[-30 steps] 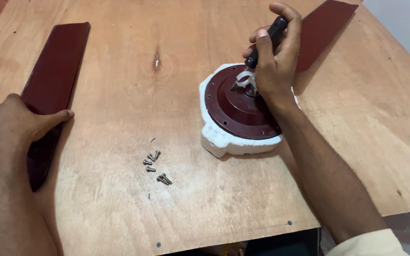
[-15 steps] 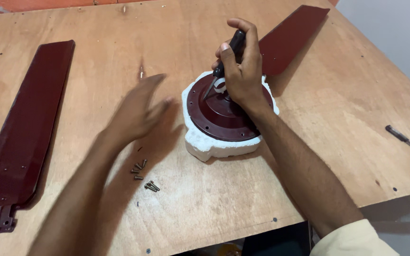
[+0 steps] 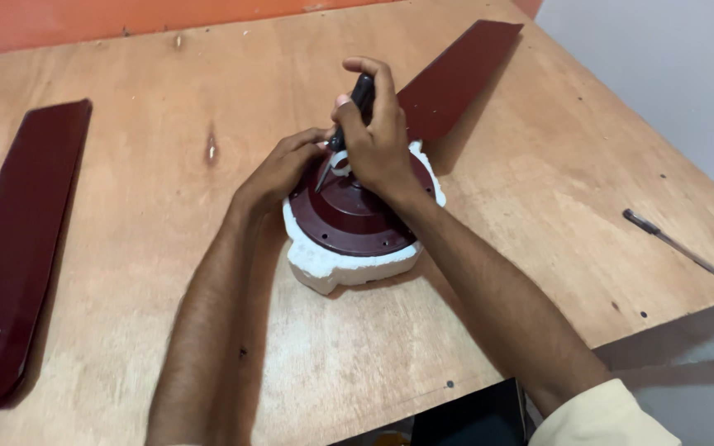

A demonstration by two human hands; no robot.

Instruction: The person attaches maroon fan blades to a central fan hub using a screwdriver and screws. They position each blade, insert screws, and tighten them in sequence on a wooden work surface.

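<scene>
Sitting in a white foam cradle (image 3: 324, 266) on the table (image 3: 142, 206), the maroon motor (image 3: 349, 216) takes both hands: right hand (image 3: 378, 140), grip clamped on a screwdriver (image 3: 355, 103); left hand (image 3: 284, 169), fingers together, touches the motor's top.

Glossy maroon metal motor housing (image 3: 349, 216) in rough white foam cradle (image 3: 324, 264); matt plywood worktop (image 3: 142, 206); glossy maroon blades (image 3: 14, 248)

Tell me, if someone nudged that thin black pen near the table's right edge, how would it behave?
The pen looks slim and round, so it would probably roll easily. Lying close to the plywood table edge, it might drop off. It seems light.
</scene>
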